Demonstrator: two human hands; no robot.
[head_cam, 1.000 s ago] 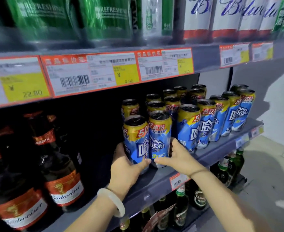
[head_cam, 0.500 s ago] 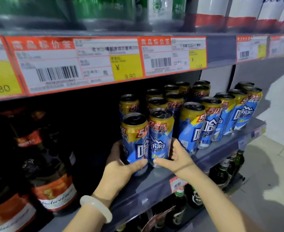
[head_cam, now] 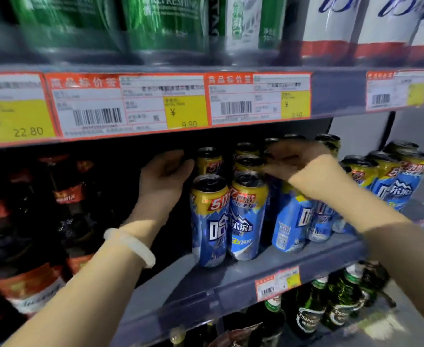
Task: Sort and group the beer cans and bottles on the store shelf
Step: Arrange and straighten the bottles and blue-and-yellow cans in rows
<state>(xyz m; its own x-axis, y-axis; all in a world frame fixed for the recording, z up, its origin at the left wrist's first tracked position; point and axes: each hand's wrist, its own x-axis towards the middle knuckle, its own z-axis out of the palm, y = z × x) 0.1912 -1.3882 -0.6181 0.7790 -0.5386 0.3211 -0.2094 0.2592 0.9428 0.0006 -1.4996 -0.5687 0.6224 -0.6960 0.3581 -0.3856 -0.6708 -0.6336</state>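
Reaching into 2nd row: left hand (head_cam: 164, 177) cupped vs rear can (head_cam: 209, 160), upright, just right of palm. Right hand (head_cam: 298, 162) over back cans, blurred, grip unclear. Left nearer.

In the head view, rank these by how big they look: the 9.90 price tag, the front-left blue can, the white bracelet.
1. 9.90 price tag, widest by far.
2. Front-left blue can, tall but narrower.
3. White bracelet, smallest, though its nearness to the camera enlarges it.
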